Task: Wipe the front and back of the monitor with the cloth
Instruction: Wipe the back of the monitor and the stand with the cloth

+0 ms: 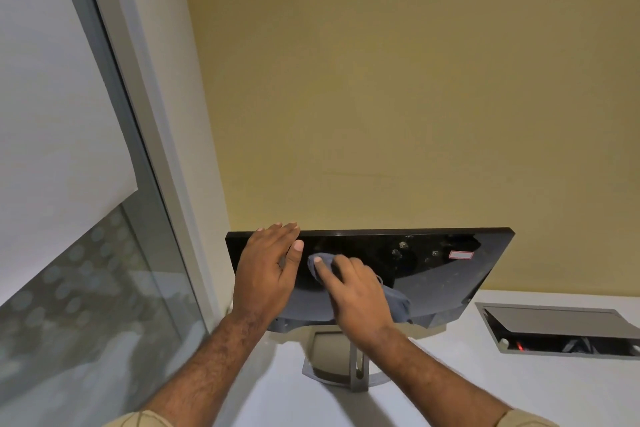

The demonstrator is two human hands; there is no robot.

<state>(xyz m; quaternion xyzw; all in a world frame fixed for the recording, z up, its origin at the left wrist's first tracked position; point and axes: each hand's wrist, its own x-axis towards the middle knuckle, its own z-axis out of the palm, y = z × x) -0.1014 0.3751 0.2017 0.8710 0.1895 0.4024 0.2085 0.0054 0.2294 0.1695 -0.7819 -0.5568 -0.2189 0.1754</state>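
Fingers [323,269] of your right hand [358,298] are curled over the cloth [320,260], pressing it flat on the monitor [433,274]; the rest of the cloth trails out past the heel of that hand. Left hand [265,270] is open, fingers straight over the top edge near the left corner, thumb on the near face, bracing the panel. Monitor stands on the desk [450,374] on its stand [356,367], tilted away from you, back side facing you by the look of the screw marks and red sticker [461,255]. Long axis runs left-right. Cloth sits left of centre, just beside your left thumb, so the uncovered stretch lies to your right, toward the sticker and far corner. Right hand is the nearer one for that; I'd guess a sweep rightward along the long axis with the left holding as is. Can't tell how much is wiped already. Open cable box [554,328] is set into the desk on the right, well apart from the stand.
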